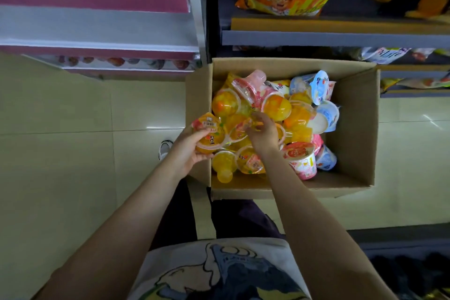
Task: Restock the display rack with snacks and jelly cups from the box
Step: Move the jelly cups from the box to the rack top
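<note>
An orange cup [210,134] is gripped by the left hand [188,148] over the box's [353,129] left edge, another pinched by the right hand [261,130]; light, rigid, slippery, best held by rims.

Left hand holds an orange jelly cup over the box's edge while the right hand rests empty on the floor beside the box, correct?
Not quite. In the head view the right hand is inside the box, fingers pinching at a cup in the pile. The left hand does hold the orange jelly cup at the box's edge.

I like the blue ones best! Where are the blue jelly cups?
The blue jelly cups lie in the cardboard box, on the right side of the pile beside the orange cups, beyond the right hand.
</note>
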`<action>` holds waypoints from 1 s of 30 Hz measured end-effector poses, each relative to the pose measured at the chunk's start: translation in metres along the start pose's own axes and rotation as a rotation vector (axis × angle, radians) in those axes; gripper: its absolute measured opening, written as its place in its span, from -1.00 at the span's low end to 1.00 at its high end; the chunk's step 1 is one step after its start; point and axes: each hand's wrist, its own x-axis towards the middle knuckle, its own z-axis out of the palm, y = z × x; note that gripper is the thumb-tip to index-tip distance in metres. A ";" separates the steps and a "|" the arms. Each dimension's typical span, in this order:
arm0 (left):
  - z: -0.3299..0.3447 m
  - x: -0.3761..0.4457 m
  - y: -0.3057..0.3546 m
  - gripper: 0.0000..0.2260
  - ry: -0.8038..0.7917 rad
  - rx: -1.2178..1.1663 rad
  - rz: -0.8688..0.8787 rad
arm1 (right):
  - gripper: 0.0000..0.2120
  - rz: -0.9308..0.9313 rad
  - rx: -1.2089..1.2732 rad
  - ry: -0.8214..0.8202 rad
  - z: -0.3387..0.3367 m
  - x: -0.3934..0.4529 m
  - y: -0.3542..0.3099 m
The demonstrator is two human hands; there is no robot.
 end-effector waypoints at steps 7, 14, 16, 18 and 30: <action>-0.006 0.002 -0.011 -0.77 0.062 -0.042 0.026 | -0.80 0.023 -0.063 0.028 0.006 0.014 0.004; -0.006 0.001 -0.008 -0.77 0.072 -0.046 0.017 | -0.83 0.063 -0.111 -0.068 0.006 0.009 -0.009; -0.007 0.000 -0.007 -0.78 0.064 -0.029 0.022 | -0.85 0.063 -0.114 -0.079 0.006 0.006 -0.009; -0.008 -0.001 -0.005 -0.76 0.055 -0.007 0.028 | -0.83 0.053 -0.054 -0.082 0.005 -0.003 -0.007; -0.015 -0.093 0.090 -0.70 -0.068 0.091 0.300 | -0.87 -0.122 0.418 -0.150 -0.035 -0.132 -0.128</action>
